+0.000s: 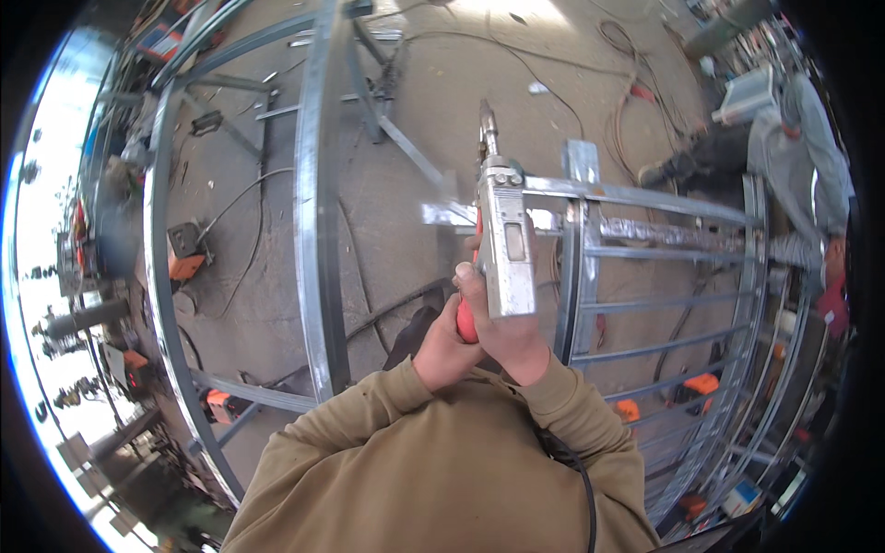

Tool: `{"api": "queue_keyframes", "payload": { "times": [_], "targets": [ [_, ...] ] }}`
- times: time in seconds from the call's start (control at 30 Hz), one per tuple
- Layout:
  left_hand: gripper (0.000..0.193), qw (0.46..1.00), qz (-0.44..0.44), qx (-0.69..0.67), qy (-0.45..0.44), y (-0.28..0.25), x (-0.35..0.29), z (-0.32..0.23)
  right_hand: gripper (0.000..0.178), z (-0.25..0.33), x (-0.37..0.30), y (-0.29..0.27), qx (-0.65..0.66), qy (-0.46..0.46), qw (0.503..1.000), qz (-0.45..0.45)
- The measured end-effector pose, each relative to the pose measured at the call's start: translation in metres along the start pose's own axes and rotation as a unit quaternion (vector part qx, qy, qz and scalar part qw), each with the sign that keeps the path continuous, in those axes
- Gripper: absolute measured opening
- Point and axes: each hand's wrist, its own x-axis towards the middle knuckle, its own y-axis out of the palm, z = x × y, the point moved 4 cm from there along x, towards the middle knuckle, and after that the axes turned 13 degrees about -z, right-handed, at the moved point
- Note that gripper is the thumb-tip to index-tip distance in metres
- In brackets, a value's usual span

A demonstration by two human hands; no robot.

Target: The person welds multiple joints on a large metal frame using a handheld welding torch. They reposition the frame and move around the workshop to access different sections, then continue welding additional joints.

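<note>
Both hands are together in front of my chest around a silver, boxy welding gun [508, 249] with a narrow nozzle pointing away from me. My right hand [510, 343] is closed round its grip, with the thumb along the left side and the body of the gun hiding most of the fingers. Below the gun, my left hand [446, 352] is closed against its red part [466, 323]. Just right of the gun stands a galvanized steel frame [573, 267] with several crossbars. The nozzle tip is over the floor, apart from the frame.
A larger square-tube frame [316, 203] rises on my left. Orange-and-black machines [186, 253] sit on the floor inside it. Cables [636, 101] trail across the concrete. At the right, a person in grey [797, 152] is by the barred frame's far end.
</note>
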Motion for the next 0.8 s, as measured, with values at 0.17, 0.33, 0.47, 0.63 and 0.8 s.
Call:
{"api": "queue_keyframes", "payload": {
  "times": [0.17,0.33,0.47,0.63,0.8],
  "targets": [
    [0.049,0.965,-0.114,-0.198,-0.131,-0.063,-0.016,0.006,0.075,0.019,-0.014,0.054,-0.143,-0.155,0.971,0.112],
    [0.020,0.927,-0.297,-0.229,-0.033,-0.175,0.004,0.001,0.070,-0.029,-0.065,0.036,-0.141,0.043,0.981,0.129],
    [0.014,0.885,-0.340,-0.316,-0.021,-0.289,0.050,0.037,0.067,-0.093,-0.111,-0.023,-0.220,0.134,0.962,0.088],
    [0.014,0.806,-0.325,-0.478,-0.125,-0.404,0.108,0.123,0.063,-0.150,-0.178,-0.095,-0.295,0.241,0.924,0.012],
    [0.012,0.768,-0.385,-0.475,-0.190,-0.458,0.135,0.207,0.059,-0.157,-0.228,-0.124,-0.302,0.298,0.904,-0.048]
  ]
}}
